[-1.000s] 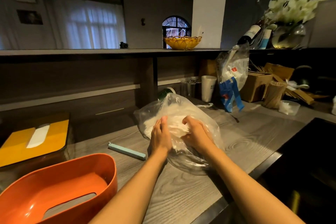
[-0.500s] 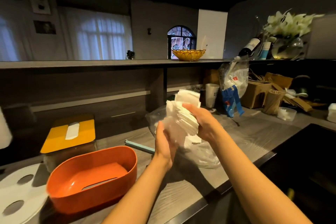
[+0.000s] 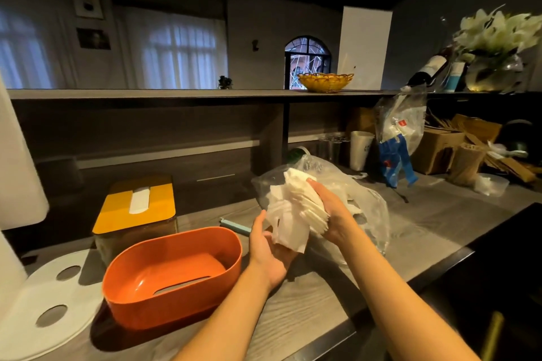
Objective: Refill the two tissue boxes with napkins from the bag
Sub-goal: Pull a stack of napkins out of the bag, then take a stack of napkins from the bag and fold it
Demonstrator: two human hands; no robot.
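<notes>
Napkins held in both hands above the counter

Head view: Napkins (image 3: 296,208), a thick white stack of folded sheets, are held up over a grey wood-grain counter (image 3: 308,311). The right hand (image 3: 333,218) grips the stack from the right side, fingers curled around its fanned edges, thumb on top. The left hand (image 3: 268,246) sits below and to the left, palm turned up, fingers loosely spread, cradling the loose bottom sheets that droop onto it.

Just behind the hands lies a clear plastic bag (image 3: 366,205), crumpled and open on the counter, with more white paper visible inside it.

To the left of the hands stands an orange tissue box (image 3: 176,278), oval, lying with its open side up; its inside shows only a slot in the bottom. Behind it and further left sits a second tissue box with a yellow lid (image 3: 137,205), closed, a white sheet showing through the slot in the lid. A pale blue strip (image 3: 234,226) lies on the counter between the orange box and the bag.

At the far left lies a white disc with round holes (image 3: 50,302). On the raised shelf behind stand a yellow wicker basket (image 3: 325,82) and, far right, a glass vase of white flowers (image 3: 495,47). Cardboard boxes (image 3: 440,146) and a paper cup (image 3: 360,149) crowd the right back of the counter.
</notes>
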